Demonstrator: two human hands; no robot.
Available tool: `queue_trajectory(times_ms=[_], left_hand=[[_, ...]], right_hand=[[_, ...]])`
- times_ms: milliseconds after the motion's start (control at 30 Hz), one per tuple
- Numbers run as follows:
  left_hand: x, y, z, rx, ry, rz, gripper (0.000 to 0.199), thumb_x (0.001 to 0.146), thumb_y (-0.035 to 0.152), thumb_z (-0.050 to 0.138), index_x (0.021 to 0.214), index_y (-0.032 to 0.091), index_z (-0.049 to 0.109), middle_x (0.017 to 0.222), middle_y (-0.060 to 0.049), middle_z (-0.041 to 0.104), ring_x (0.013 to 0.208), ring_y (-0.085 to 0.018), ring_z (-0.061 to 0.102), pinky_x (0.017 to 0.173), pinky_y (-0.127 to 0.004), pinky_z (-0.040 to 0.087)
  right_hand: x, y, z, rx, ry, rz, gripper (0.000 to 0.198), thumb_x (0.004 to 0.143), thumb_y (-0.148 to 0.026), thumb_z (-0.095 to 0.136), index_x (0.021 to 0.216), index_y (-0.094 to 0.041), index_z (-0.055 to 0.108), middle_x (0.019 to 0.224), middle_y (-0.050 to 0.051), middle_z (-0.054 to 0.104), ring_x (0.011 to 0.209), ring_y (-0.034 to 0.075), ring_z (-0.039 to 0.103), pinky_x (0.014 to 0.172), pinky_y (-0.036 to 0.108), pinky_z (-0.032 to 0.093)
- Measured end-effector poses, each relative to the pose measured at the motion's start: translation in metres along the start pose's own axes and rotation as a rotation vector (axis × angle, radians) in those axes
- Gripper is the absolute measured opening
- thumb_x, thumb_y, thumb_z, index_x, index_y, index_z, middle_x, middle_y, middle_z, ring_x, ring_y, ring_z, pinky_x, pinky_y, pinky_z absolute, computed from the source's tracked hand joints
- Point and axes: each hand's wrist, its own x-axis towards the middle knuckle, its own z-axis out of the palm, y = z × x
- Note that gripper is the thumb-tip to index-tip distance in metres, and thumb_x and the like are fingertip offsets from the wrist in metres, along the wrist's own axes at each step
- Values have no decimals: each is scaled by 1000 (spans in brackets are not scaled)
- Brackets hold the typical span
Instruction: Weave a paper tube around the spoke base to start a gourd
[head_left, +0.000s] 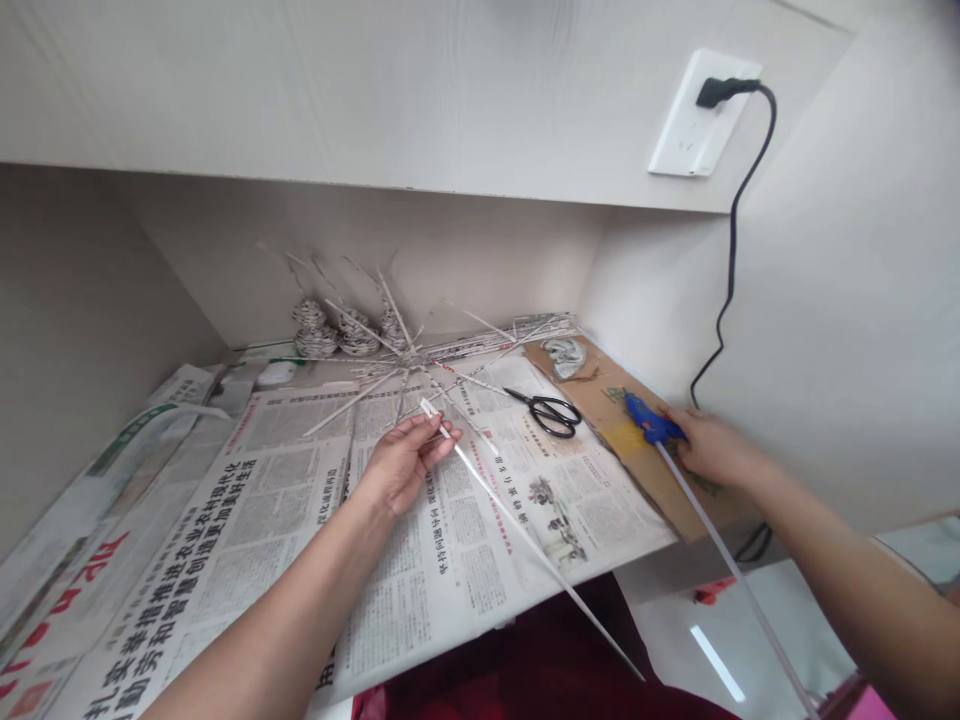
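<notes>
Between the fingertips of my left hand [411,455] is a long thin white paper stick [517,520], its near end trailing past the table's edge. My right hand [709,448] is wrapped round a blue hot glue gun [651,420] over the cardboard. A long clear glue stick [720,545] sticks out of the gun's back. Just beyond my left hand, a star-shaped paper-stick frame [409,360] lies with its spokes spread out. Black-handled scissors [551,412] rest to the right of that frame.
Newspaper [285,500] covers the table. Several woven paper shapes [313,328] stand against the back wall. A cardboard sheet [667,500] at the right bears a crumpled grey-white piece [564,357]. A black cord [731,270] hangs from the wall socket [701,120]. A low overhang spans the back.
</notes>
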Motion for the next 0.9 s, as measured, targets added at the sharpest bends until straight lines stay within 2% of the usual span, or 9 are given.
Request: queue_trajectory(times_ms=[67,167,267,333,433,533,700,833,900], left_hand=[[0,0,0,9,-7,3,12,73,14,65,83,9,60,81,-9,66,79,-19,67,67,-21,58],[0,1,0,12,-13,5,12,73,14,65,83,9,60,81,-9,66,80,-19,67,67,-21,58],[-2,1,1,7,-12,-3,11,73,13,65,83,10,60,81,-9,66,79,-18,67,67,-21,58],[-2,0,1,-2,-9,-9,11,72,12,65,82,10,60,81,-9,66,79,-18,67,67,-21,58],[-3,-1,3,-20,-5,-16,12,71,10,66,81,10,60,82,-9,66,80,-19,67,68,-22,58],[-5,-2,5,-34,-6,-14,14,69,9,68,80,11,60,82,-8,66,78,-18,68,69,-23,58],[-8,-2,7,-29,-59,-23,17,67,8,69,81,9,61,80,-8,65,76,-19,68,69,-23,57],[-8,-2,6,-34,-76,-17,18,67,8,69,83,9,61,80,-9,65,76,-19,67,69,-23,57],[-7,-3,6,-38,-76,-12,18,67,8,70,82,9,60,80,-9,65,76,-20,68,69,-24,57]], right_hand=[[1,3,5,38,4,-56,55,71,-10,48,126,-11,48,103,16,61,93,27,57,80,33,44],[6,5,3,187,49,-83,49,77,-18,45,125,-12,48,104,15,61,96,27,56,85,36,43],[14,5,-6,509,107,40,40,79,-27,47,117,-17,53,99,10,64,88,25,59,79,36,46],[18,-2,-16,741,119,160,36,77,-35,52,109,-19,57,81,7,64,72,22,59,64,33,48],[14,-31,-36,1030,45,250,39,73,-46,59,101,-19,61,58,0,52,51,16,49,44,26,39],[-3,-75,-57,1237,-68,143,39,75,-48,59,105,-22,60,64,-1,49,55,13,45,43,22,35],[-37,-140,-75,1248,-269,-14,40,80,-46,56,111,-20,57,62,-2,45,55,12,42,51,25,37],[-46,-167,-75,1352,-351,-103,40,82,-46,53,112,-20,54,67,0,44,55,12,40,50,26,36],[-45,-175,-74,1454,-399,-103,37,84,-46,50,111,-21,53,69,0,44,53,11,39,47,25,34]])
